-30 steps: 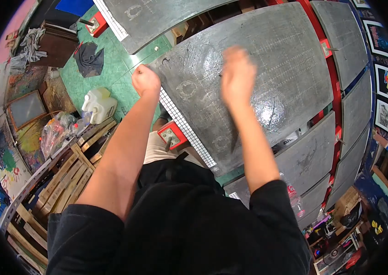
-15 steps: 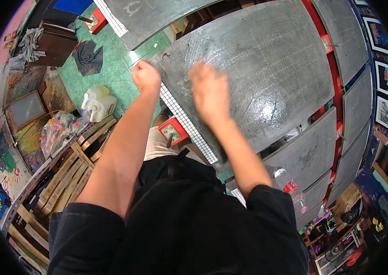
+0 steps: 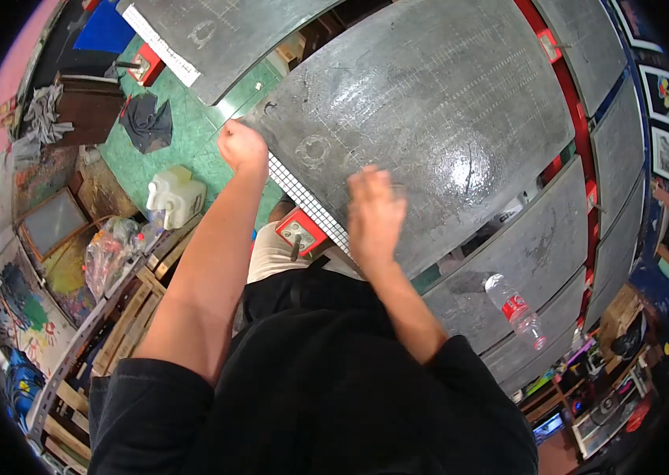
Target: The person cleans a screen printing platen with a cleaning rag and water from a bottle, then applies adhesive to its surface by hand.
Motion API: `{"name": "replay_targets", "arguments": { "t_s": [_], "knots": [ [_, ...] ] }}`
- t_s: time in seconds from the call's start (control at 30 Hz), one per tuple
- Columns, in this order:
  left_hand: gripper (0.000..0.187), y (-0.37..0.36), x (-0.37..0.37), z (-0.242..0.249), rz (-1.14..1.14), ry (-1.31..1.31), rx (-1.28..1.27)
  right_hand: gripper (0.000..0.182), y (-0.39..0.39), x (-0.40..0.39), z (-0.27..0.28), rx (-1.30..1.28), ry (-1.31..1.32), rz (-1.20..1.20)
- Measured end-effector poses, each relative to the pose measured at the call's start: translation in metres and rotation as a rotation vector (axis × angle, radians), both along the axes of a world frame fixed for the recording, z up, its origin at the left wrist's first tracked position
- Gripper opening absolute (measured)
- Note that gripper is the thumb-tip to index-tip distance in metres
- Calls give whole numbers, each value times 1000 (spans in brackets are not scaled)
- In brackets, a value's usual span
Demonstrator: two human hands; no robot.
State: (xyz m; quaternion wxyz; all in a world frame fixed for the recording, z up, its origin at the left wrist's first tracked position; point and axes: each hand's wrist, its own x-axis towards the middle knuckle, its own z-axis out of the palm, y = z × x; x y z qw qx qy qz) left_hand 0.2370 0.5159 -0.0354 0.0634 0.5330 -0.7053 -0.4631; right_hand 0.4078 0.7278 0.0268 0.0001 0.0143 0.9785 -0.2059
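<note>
A dark grey flat board (image 3: 461, 95) with a wet sheen and faint chalky marks lies in front of me. Above its near part is my right hand (image 3: 374, 207), smeared by motion, so I cannot make out its fingers or whether they touch the surface. My left hand (image 3: 242, 146) is closed in a fist by the board's near left corner; whatever it may hold is hidden. A strip of white gridded tape (image 3: 308, 198) runs along the near edge between the hands. Under that edge is a red bracket with a metal bolt (image 3: 300, 232).
Several similar grey boards (image 3: 508, 237) stand around a red frame (image 3: 577, 131). A clear plastic bottle with a red label (image 3: 515, 309) lies on one at the right. On the left are a jerrycan (image 3: 178, 196), wooden slats (image 3: 130, 321) and a dark cloth (image 3: 147, 123) on green floor.
My right hand has moved across the board towards the right and nearer to me. My left hand stays closed at the corner. The whole view has shifted a little.
</note>
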Motion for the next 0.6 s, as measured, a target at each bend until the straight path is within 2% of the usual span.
{"name": "replay_targets", "arguments": {
  "t_s": [0.03,0.07,0.13,0.17,0.2,0.23,0.27,0.3,0.33,0.37,0.47,0.5,0.53,0.6],
  "knots": [
    [51,4,-2,8,-19,4,-4,58,-6,8,0,-61,-28,213],
    [50,8,-1,17,-12,-11,-52,58,-2,18,-1,-63,-24,194],
    [49,12,-1,21,-26,-21,-98,56,22,33,0,-60,-85,413],
    [50,8,0,16,-25,-8,-103,56,48,33,5,55,-66,383],
    [51,8,1,13,-24,7,-106,53,72,6,33,61,-270,258],
    [55,12,0,18,-16,-18,-106,50,97,-4,30,236,-103,120],
    [55,13,-1,13,-34,-11,-104,47,139,-11,8,39,88,-19],
    [58,8,2,4,-11,-7,-97,45,172,-28,4,-37,205,-200],
    [60,4,0,-1,11,1,-89,44,201,-40,-7,200,311,-353],
    [62,0,1,5,-69,-39,-24,47,218,-53,-11,185,342,-455],
    [61,-5,2,-9,-61,27,-21,49,177,-39,-8,70,312,-466],
    [58,1,2,5,-38,30,24,53,145,-19,-2,-11,206,-425],
    [58,3,3,6,-64,33,35,57,106,4,3,37,150,-390],
    [56,-2,4,-1,-70,77,-24,62,49,58,13,-54,-73,-362]
  ]
}}
